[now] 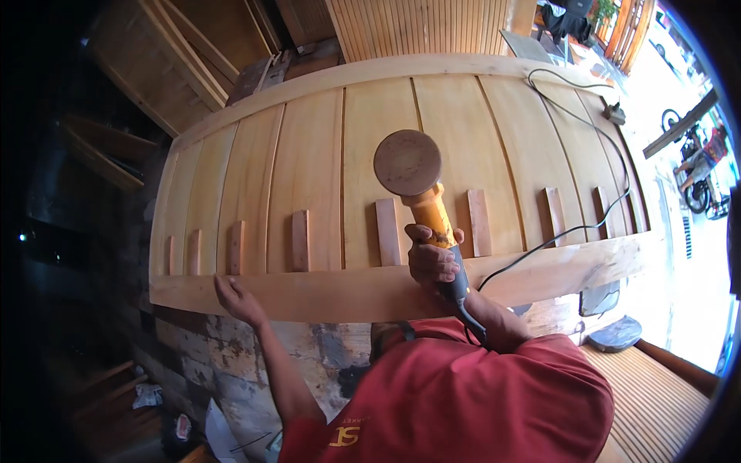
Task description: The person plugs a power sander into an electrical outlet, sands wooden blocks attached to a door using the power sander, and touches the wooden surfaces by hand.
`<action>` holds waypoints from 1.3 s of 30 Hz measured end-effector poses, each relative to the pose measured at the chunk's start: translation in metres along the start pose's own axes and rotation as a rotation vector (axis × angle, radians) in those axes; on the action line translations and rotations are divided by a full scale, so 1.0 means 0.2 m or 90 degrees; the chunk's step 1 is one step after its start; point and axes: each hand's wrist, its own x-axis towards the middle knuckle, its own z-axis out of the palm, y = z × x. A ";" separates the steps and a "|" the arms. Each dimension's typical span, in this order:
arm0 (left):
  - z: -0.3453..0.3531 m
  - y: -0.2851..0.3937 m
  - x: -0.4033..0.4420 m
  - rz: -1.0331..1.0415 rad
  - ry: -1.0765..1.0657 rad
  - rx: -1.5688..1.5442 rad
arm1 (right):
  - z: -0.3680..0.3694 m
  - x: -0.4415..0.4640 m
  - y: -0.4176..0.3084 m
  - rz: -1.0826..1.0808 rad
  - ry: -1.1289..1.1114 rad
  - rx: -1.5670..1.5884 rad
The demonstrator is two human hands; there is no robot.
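My right hand [434, 258] is wrapped round the body of a yellow and dark grey power sander [436, 217], held up over the middle of a large wooden panel [378, 108]. Its round brown disc [407, 162] faces up toward the camera. Near the panel's front left edge, my left hand [239, 299] rests on the front rail [340, 293] with its fingers extended and nothing held. Several short wooden blocks [300, 241] stand in a row along that rail. From the sander's lower end a black cord [571, 230] loops over the panel's right side to a plug [614, 114].
Wooden frames [166, 69] lean at the back left. A slatted panel [417, 29] stands behind. At the lower right lie a dark rounded object [615, 334] and a ribbed board [648, 393]. Outside on the right, a person [704, 154] is beside a motorbike [697, 197].
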 end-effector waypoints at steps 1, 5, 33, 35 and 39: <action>-0.03 0.07 -0.03 0.014 -0.003 -0.026 | 0.01 0.00 0.05 -0.015 -0.006 0.042; -0.19 0.73 -0.22 0.049 -0.046 -0.273 | -0.07 -0.04 0.12 0.001 -0.077 0.092; -0.19 1.64 -0.22 0.426 -0.303 -0.289 | -0.14 -0.09 0.10 -0.050 -0.091 0.195; -0.15 1.49 -0.27 0.339 -0.299 -0.250 | -0.11 -0.09 0.12 -0.084 -0.072 0.214; -0.18 1.28 -0.41 0.085 -0.319 -0.294 | -0.12 -0.09 0.11 -0.123 -0.062 0.195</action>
